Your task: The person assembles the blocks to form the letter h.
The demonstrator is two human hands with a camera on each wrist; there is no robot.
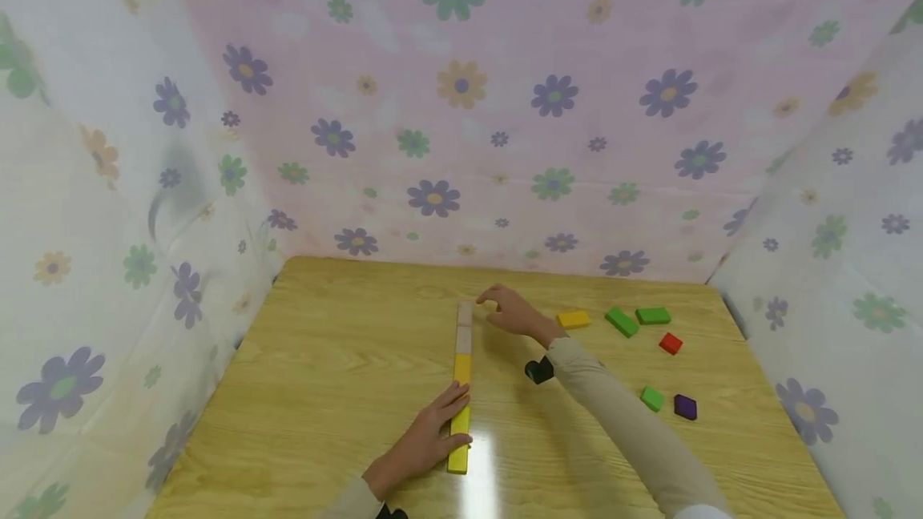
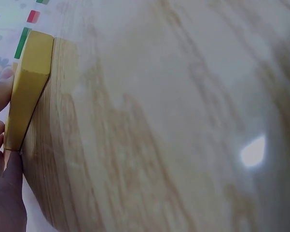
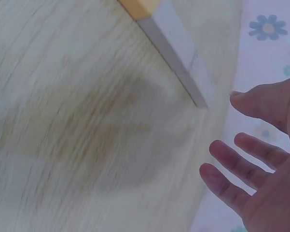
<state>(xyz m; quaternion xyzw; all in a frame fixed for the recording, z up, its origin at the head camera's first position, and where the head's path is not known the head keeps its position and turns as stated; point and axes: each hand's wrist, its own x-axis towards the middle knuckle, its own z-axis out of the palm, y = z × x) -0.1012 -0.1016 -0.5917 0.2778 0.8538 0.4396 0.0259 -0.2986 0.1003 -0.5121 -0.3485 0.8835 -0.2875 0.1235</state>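
Note:
A straight row of blocks runs away from me in the head view. Its near part is yellow blocks [image 1: 458, 423], its far part two pale wooden blocks [image 1: 465, 327]. My left hand [image 1: 425, 435] lies over the yellow part, fingers and thumb fairly straight and reaching across it. The left wrist view has the fingers against the side of a yellow block [image 2: 31, 92]. My right hand [image 1: 512, 312] hovers just right of the row's far end, holding nothing. In the right wrist view its fingers are spread beside the end of a pale block [image 3: 171, 41].
Loose blocks lie on the table [image 1: 332, 359] at right: a yellow-orange block [image 1: 573, 319], two long green blocks [image 1: 622, 322], a red block [image 1: 671, 343], a small green block [image 1: 652, 399] and a purple block [image 1: 686, 407]. Flowered cloth [image 1: 497, 102] walls the back and sides.

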